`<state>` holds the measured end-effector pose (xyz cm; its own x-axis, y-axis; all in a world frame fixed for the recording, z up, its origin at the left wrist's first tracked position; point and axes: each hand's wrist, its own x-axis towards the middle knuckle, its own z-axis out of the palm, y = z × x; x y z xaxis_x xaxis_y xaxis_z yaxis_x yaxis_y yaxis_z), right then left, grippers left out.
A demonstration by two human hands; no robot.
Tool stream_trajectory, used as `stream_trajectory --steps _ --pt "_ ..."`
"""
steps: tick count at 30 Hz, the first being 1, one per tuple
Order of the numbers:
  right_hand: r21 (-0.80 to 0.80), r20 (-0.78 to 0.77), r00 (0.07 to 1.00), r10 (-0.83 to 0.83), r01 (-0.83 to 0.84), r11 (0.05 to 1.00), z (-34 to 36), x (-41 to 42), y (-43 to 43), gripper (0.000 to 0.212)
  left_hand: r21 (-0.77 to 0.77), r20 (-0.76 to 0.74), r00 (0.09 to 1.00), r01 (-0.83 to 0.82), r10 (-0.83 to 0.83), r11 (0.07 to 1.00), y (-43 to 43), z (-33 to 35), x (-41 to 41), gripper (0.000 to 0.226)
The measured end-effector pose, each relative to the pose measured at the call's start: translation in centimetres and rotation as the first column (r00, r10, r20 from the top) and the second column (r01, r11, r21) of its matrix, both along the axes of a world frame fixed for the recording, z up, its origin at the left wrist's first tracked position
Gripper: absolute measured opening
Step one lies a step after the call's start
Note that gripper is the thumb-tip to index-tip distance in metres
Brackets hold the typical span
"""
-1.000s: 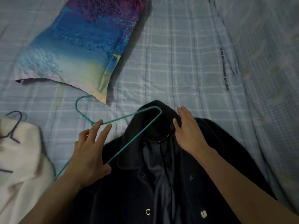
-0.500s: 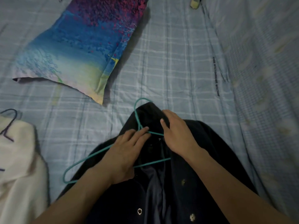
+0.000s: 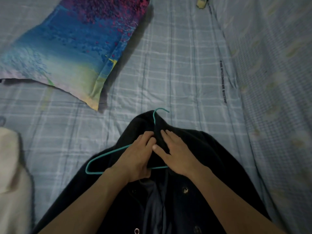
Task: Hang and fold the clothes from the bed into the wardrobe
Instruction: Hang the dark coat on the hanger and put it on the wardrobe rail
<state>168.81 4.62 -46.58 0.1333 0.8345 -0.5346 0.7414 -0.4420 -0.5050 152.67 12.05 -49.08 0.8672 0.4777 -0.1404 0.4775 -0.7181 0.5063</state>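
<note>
The dark coat point(image 3: 211, 157) lay on the bed point(image 3: 168, 73), not yet hung, with the teal hanger point(image 3: 109, 154) only partway into its collar, the left hand point(image 3: 135, 159) gripping the hanger's neck, the right hand point(image 3: 177, 154) pressing flat-fingered on the collar, and a cream garment point(image 3: 11, 174) waiting alongside.

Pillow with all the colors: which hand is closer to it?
Left. The left hand, gripping the green hanger on the dark coat, is below and right of the pillow; the right hand rests on the coat farther right.
</note>
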Motion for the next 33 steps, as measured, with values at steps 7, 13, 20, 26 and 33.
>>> stream_trajectory --steps 7,13,20,26,33 --pt "-0.041 0.054 0.996 0.066 -0.064 0.997 -1.4 -1.6 0.6 0.067 -0.030 -0.002 0.998 -0.070 0.070 0.997 0.4 -1.0 -1.3 0.083" --pt "0.057 0.195 0.963 0.186 -0.200 0.978 -1.7 -3.8 -0.2 0.063 -0.036 0.113 0.908 -0.403 0.404 0.915 -1.0 0.0 -7.4 0.050" --pt "0.169 0.229 0.959 0.165 -0.206 0.964 -0.9 -7.1 -2.6 0.062 0.069 -0.051 0.755 -0.651 0.654 0.756 -7.5 1.1 -9.1 0.031" --pt "0.161 0.289 0.934 0.211 -0.265 0.951 -3.0 -8.0 -3.1 0.057 0.015 -0.310 0.624 -0.751 0.717 0.660 -11.1 -1.0 -6.0 0.056" --pt "0.238 0.315 0.935 0.162 -0.242 0.941 -5.5 -8.3 -3.0 0.023 0.130 -0.350 0.531 -0.788 0.771 0.602 -12.4 -3.7 -3.8 0.049"
